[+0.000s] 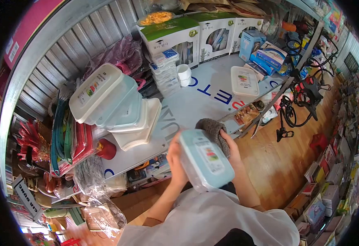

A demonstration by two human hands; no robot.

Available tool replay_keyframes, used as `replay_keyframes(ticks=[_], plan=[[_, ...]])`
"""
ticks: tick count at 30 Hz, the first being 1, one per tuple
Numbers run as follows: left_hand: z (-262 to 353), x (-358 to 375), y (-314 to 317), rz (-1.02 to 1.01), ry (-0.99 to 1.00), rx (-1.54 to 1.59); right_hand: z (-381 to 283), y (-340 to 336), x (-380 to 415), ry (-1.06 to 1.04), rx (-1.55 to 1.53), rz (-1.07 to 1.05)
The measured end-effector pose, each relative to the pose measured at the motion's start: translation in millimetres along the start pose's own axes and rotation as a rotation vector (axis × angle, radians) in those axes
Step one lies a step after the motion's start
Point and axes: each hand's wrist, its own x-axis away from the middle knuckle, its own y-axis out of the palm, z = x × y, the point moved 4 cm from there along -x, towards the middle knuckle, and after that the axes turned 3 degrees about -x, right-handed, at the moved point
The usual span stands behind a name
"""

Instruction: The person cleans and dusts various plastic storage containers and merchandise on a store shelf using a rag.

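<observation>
Left, the leaning stack of containers [115, 100] could topple if bumped. The left hand [176, 160] has its grip clamped on a lidded container [206, 158] before the body; slackening could drop it. The right hand's [233, 151] grip closes on a grey cloth [214, 130], which might snag the lid. Corrugated wall [91, 35] left, lettered metal shelf [175, 110] between, wooden floor [265, 168] right.

Grey shelf [200, 107] w/ lettering: tub stack [120, 97] at 9 o'clock, sm. clear boxes [166, 78] at 11, wht cups [184, 75] approx 12, lidded tub [245, 81] at 2.
</observation>
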Motion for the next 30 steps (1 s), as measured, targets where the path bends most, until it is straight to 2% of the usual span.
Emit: replay_keyframes(ticks=[1, 4, 8, 9, 12, 16, 17, 20, 24, 30], plan=[[2.3, -4.8, -4.6, 0.094, 0.008, 0.164, 1.3, -5.5, -0.7, -0.01, 0.041, -0.056], [30.7, -9.5, -17.2, 0.231, 0.189, 0.011, 7.8, -3.3, 26.3, -0.048, 0.102, -0.123], [37.2, -4.9, -27.4, 0.438, 0.322, -0.19, 10.3, -5.8, 42.9, -0.133, 0.071, -0.118], [36.6, -1.7, -23.6, 0.463, 0.368, -0.102, 9.8, -10.1, 44.4, -0.195, 0.134, -0.054], [49.1, 4.8, -3.6, 0.361, 0.658, -0.579, 10.8, -11.1, 37.9, -0.394, 0.149, 0.015], [44.9, 5.7, 17.1, -0.064, 0.407, -0.057, -18.3, -15.7, 27.7, -0.597, 0.094, 0.149], [47.3, 6.9, 21.4, -0.157, 0.198, 0.035, -28.8, -25.5, 25.6, -0.636, 0.118, 0.17], [46.5, 9.2, 24.0, -0.255, 0.177, -0.135, -53.1, -33.2, 25.2, -0.653, 0.217, 0.072], [51.2, 14.2, 25.2, -0.114, 0.327, -0.201, -41.9, -19.8, 23.8, -0.716, 0.256, 0.041], [61.1, 20.0, 23.1, 0.008, 0.41, -0.253, -11.5, 6.5, 41.3, -0.862, 0.444, 0.176]])
